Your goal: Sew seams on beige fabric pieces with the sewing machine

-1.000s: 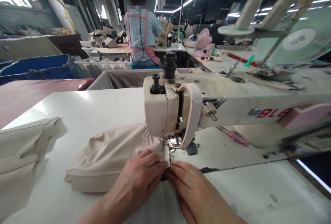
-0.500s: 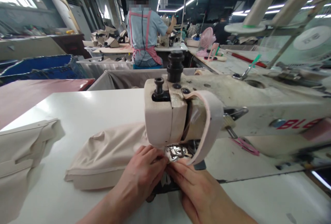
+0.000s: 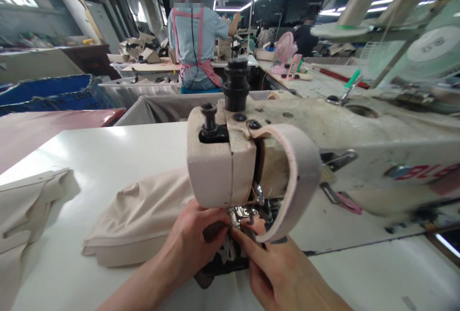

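My left hand (image 3: pixel 196 234) is at the sewing machine's presser foot (image 3: pixel 244 214), thumb and fingertips pinched together just left of it. Whatever sits in the pinch is too small or hidden to make out. From the right, my right hand (image 3: pixel 278 265) reaches under the machine's head (image 3: pixel 212 167), its forefinger pointing at the same spot and the other fingers curled in. Both sets of fingertips nearly meet by the needle. A beige fabric piece (image 3: pixel 143 220) with a stitched edge lies left of the machine, partly behind my left hand.
More beige fabric (image 3: pixel 25 210) lies at the table's left. A curved pale strap (image 3: pixel 305 172) sticks out from the machine head beside my right hand. Pink-handled snips (image 3: pixel 347 203) rest under the machine arm (image 3: pixel 381 133). Ahead, a person in a pink apron (image 3: pixel 196 38) sits facing away.
The view has moved slightly closer to the machine. My left fingers have drawn into a rounder pinch with a gap showing, and my right forefinger is straighter. The beige fabric lies much as before.
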A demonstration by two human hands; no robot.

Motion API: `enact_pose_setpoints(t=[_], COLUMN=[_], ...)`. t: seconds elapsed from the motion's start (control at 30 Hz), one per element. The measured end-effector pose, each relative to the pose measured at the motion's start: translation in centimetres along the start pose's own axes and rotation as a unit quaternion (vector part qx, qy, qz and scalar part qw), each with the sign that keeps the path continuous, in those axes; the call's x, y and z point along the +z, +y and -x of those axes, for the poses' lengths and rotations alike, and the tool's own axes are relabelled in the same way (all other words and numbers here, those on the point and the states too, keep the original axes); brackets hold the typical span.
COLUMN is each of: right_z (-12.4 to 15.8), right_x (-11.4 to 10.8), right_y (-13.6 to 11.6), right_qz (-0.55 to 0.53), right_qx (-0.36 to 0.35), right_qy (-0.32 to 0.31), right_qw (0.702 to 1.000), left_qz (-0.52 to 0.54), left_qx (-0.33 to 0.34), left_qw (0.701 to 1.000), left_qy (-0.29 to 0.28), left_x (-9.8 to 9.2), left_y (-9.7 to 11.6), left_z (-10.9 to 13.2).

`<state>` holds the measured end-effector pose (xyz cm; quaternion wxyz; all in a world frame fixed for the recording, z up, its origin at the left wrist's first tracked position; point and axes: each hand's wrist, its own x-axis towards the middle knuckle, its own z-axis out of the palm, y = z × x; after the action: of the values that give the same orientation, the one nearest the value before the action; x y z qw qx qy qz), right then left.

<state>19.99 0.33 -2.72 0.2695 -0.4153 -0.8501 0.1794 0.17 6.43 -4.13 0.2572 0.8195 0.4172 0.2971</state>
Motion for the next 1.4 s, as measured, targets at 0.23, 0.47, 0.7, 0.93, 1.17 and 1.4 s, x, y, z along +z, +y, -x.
enact_pose_setpoints(t=[0.23,0.47,0.7,0.93,1.17,1.4], right_z=[-0.1,-0.2,0.0,-0.1,-0.1,-0.1], right_x=[0.0,-0.2,0.0,0.0,0.1,-0.1], right_y=[-0.1,-0.5,-0.3,-0.2,-0.1,-0.4], right_qz=[0.006,0.020,0.048,0.050,0.049,0.045], right_qx=[-0.002,0.028,0.024,0.024,0.036,0.042], right_qy=[-0.003,-0.005,0.019,0.011,-0.006,-0.008], right_qw=[1.000,0.999,0.998,0.998,0.998,0.998], left_qz=[-0.010,0.009,-0.012,-0.034,-0.041,-0.019], left_qx=[-0.006,0.017,0.063,0.085,0.098,0.101], left_qw=[1.000,1.000,0.997,0.995,0.994,0.994], left_qy=[-0.029,0.012,0.053,0.042,0.024,0.027], left_x=[-1.0,-0.4,0.0,-0.3,-0.3,-0.5], left_y=[1.0,0.5,0.2,0.5,0.6,0.7], left_z=[-0.8,-0.4,-0.1,-0.4,-0.4,-0.3])
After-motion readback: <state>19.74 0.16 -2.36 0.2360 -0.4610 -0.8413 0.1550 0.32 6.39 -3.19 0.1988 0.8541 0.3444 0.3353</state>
